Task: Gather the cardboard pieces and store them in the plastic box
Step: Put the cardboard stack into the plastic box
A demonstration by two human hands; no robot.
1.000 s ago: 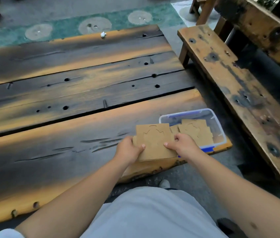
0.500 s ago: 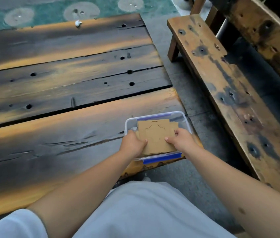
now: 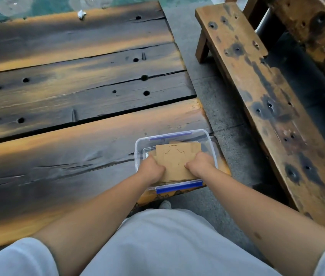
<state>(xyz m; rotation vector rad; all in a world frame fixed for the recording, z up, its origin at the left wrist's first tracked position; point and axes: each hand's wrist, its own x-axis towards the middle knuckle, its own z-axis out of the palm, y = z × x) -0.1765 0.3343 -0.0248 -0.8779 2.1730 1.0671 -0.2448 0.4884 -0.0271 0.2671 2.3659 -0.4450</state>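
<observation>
A clear plastic box (image 3: pixel 210 141) with blue clips stands at the near right corner of the wooden table (image 3: pixel 68 108). A stack of brown cardboard pieces (image 3: pixel 174 160) with cut outlines lies inside the box, over other cardboard at the bottom. My left hand (image 3: pixel 150 170) grips the stack's left edge and my right hand (image 3: pixel 198 163) grips its right edge, both inside the box. The lower pieces are mostly hidden under the stack.
A worn wooden bench (image 3: pixel 267 100) runs along the right, with a strip of concrete floor (image 3: pixel 223 108) between it and the table. A small white scrap (image 3: pixel 81 14) lies at the table's far edge. My shoe (image 3: pixel 164 205) shows below the table corner.
Both hands have carried the cardboard stack from the table beside the box to the right and lowered it into the box. The view has shifted right and down with them.
</observation>
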